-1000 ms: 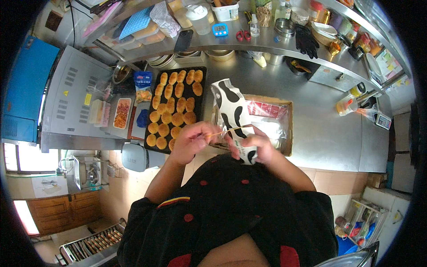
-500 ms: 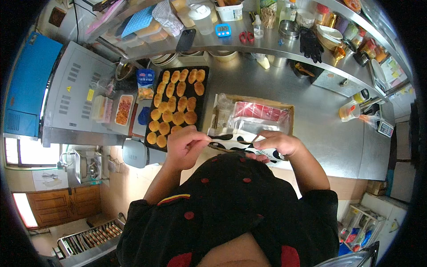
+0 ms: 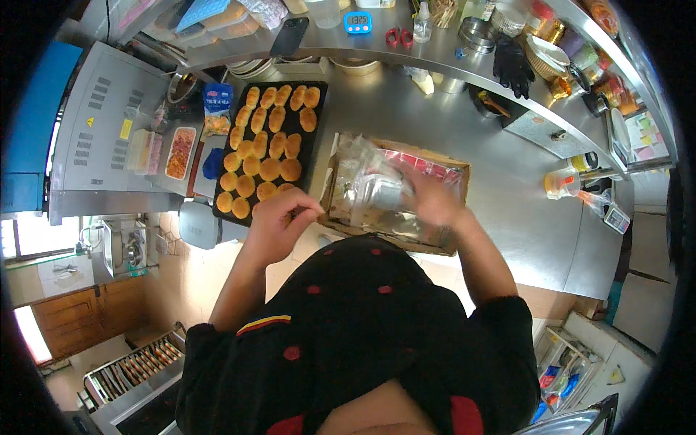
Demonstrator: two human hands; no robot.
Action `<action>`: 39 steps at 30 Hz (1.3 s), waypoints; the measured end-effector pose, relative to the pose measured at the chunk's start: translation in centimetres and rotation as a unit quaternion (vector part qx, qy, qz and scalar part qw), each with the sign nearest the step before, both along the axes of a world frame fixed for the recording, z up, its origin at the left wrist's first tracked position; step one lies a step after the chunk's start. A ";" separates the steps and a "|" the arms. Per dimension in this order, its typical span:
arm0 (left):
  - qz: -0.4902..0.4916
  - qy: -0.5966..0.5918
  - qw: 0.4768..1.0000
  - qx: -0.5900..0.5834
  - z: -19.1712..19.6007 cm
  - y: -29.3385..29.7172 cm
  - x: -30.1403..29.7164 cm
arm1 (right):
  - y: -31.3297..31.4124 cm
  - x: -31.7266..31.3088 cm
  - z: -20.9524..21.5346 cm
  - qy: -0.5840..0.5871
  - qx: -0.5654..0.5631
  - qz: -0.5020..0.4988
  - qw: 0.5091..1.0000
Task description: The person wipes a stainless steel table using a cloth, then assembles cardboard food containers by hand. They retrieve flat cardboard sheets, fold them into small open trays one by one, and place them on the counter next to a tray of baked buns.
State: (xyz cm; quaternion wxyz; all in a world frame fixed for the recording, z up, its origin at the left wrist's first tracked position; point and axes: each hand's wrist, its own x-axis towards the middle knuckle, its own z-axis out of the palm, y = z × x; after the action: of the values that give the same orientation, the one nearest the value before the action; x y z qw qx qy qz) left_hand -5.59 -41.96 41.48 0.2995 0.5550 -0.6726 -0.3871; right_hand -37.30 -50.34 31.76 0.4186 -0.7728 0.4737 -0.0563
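An open cardboard box lies in front of me on the steel counter. Inside are clear plastic bags and a red-and-clear package at the back right. My right hand reaches over the box beside the clear plastic; motion smears its fingers. At the box's near left corner, my left hand is closed in a pinch, and what it holds, if anything, does not show. Left of the box a black baking tray carries rows of golden-brown buns.
A steel shelf spans the back, bearing a blue timer, a phone, red scissors and black gloves. Left of the tray are a container of reddish filling and a blue bag. A scale stands far right.
The black-spotted white piece stretched between my hands is no longer in sight. My right hand has moved up over the box, baring its contents. The view has shifted slightly.
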 end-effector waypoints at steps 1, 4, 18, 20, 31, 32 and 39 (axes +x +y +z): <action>0.051 0.037 0.995 0.072 -2.1 1.0 0.9 | -2.2 -0.1 -0.6 0.043 -0.020 -0.063 0.997; 0.100 0.021 0.981 0.168 -6.2 2.4 1.9 | -9.9 -2.4 -7.9 0.020 -0.156 -0.096 0.983; 0.303 0.157 0.891 0.301 -14.1 11.4 4.6 | -22.7 3.9 -9.6 0.063 -0.086 0.049 0.993; 0.250 0.111 0.929 0.250 -14.8 9.2 5.0 | -19.7 5.3 -9.7 -0.007 -0.164 0.007 0.986; 0.266 0.135 0.944 0.137 -7.1 -9.0 -3.1 | -4.9 9.5 -0.8 -0.452 0.372 -0.252 0.771; 0.254 0.172 0.944 0.121 -8.4 -8.9 -3.2 | -4.8 8.7 -0.7 -0.474 0.367 -0.215 0.771; 0.234 0.288 0.917 0.143 -7.9 -9.2 -6.8 | -2.3 6.1 0.0 -0.474 0.210 -0.288 0.805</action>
State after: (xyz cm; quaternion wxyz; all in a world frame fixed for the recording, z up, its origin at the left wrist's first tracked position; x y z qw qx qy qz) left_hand -12.42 -51.11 33.59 0.4801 0.5979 -0.3456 -0.5409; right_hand -31.16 -52.69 31.78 0.7079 -0.3706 0.4172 -0.4330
